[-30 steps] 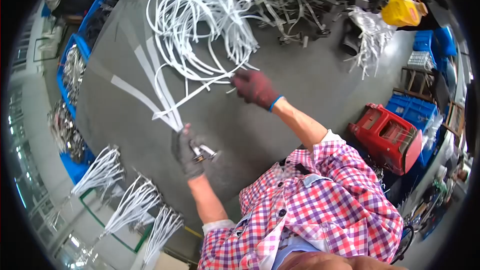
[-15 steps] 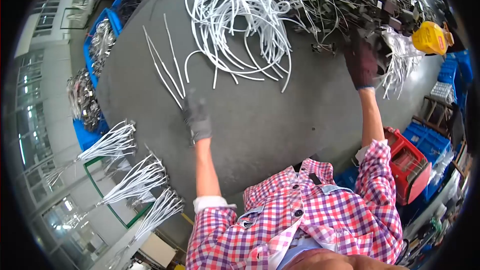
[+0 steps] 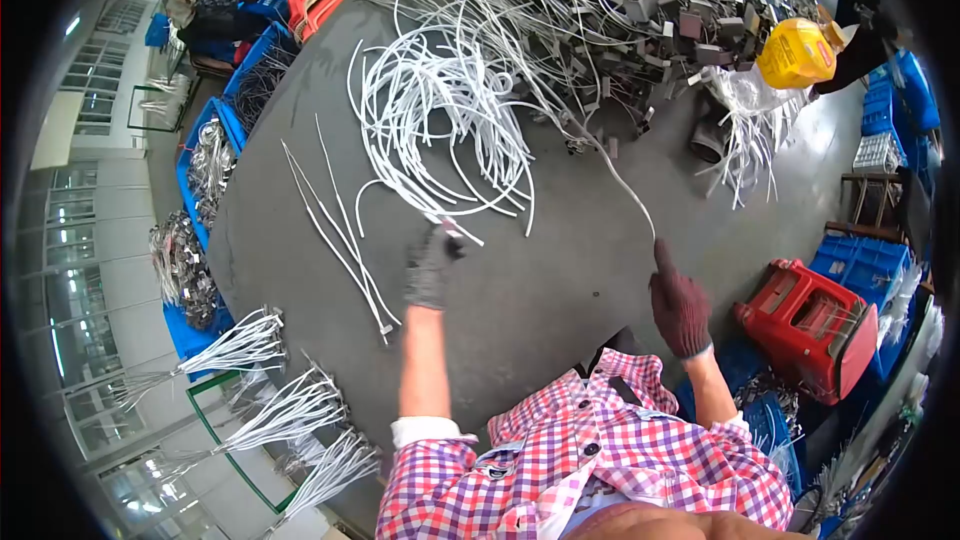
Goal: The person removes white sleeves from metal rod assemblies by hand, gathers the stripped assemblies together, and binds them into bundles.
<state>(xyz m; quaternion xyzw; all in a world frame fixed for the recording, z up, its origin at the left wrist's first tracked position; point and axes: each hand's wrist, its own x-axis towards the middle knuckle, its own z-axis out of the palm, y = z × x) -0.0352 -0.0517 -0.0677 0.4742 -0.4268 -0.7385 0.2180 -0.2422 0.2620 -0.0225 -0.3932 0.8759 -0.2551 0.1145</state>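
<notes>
My right hand [image 3: 682, 308], in a dark red glove, is closed on the end of a thin grey cable [image 3: 628, 187] that runs up to a heap of cables with dark blocks [image 3: 640, 30]. My left hand [image 3: 433, 265], in a grey glove, is at the lower edge of a coiled pile of white tubes [image 3: 450, 130], its fingers closed near one tube's end; some blur hides the exact hold. Left of that hand, several thin white strands [image 3: 345, 240] lie on the grey table [image 3: 520, 340].
A yellow container [image 3: 798, 54] stands at the back right beside a plastic-wrapped bundle [image 3: 748, 125]. Red stool [image 3: 806, 325] and blue crates [image 3: 862, 265] are at right. White cable bundles [image 3: 290, 410] hang at lower left. Another person [image 3: 195, 0] sits at upper left.
My right hand has come back from the heap toward me, drawing out a cable. My left hand has moved from the loose strands to the white tubes. The strands now lie released on the table.
</notes>
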